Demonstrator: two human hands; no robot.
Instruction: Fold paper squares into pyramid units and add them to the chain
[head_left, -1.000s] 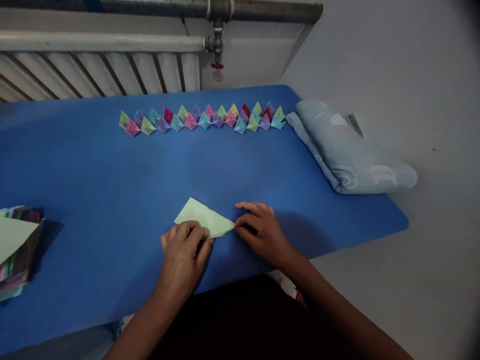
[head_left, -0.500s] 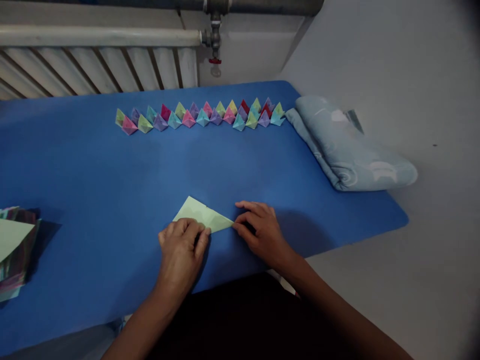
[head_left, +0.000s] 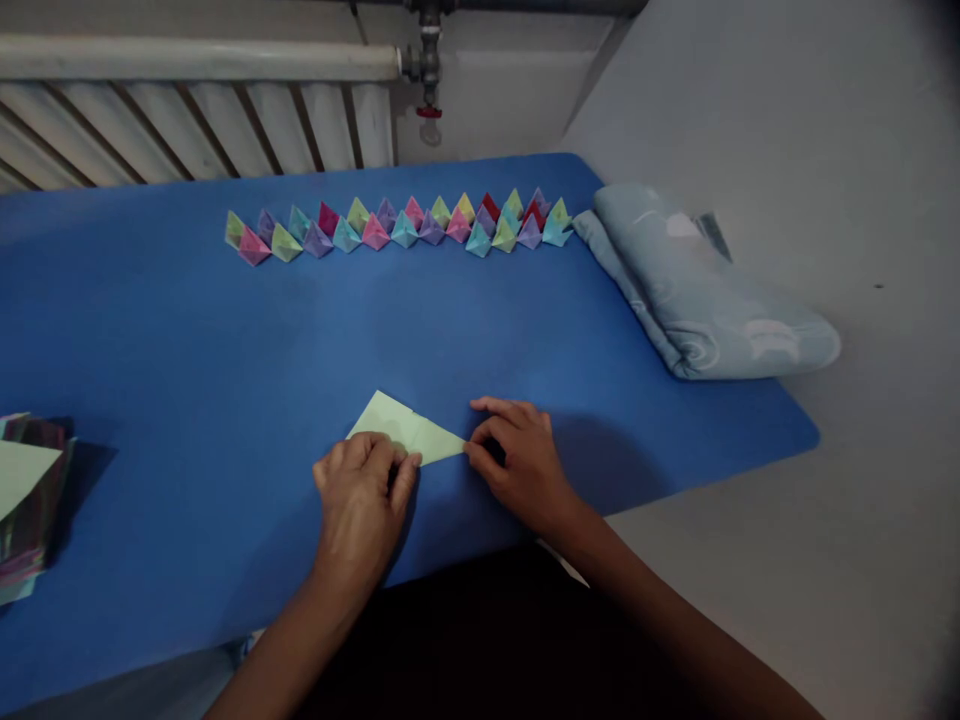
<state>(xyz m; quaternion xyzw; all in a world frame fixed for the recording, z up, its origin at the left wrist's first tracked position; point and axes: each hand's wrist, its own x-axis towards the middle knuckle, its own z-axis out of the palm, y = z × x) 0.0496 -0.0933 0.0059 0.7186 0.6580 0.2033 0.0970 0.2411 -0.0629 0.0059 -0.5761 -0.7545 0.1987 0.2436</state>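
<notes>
A folded sheet of pale green paper [head_left: 409, 425] lies on the blue table [head_left: 300, 340], narrowing to a point at its right. My left hand [head_left: 365, 480] rests on the paper's near left part, fingers bent and pressing on it; the fingers hide that edge. At the right tip, my right hand [head_left: 517, 455] pinches the paper between thumb and index finger, its other fingers curled loosely above. A stack of coloured paper sheets [head_left: 26, 520] with a pale green one on top is at the left edge of the view.
Two rows of small folded paper shapes [head_left: 405, 231] in several colours stand along the back of the table. A folded light blue blanket [head_left: 705, 300] lies at the right by the wall. Behind the table are a white radiator [head_left: 195, 120] and a red-handled valve [head_left: 429, 111].
The view has shifted slightly, with the radiator and paper shapes a little higher in it. Both hands keep nearly the same hold on the green paper.
</notes>
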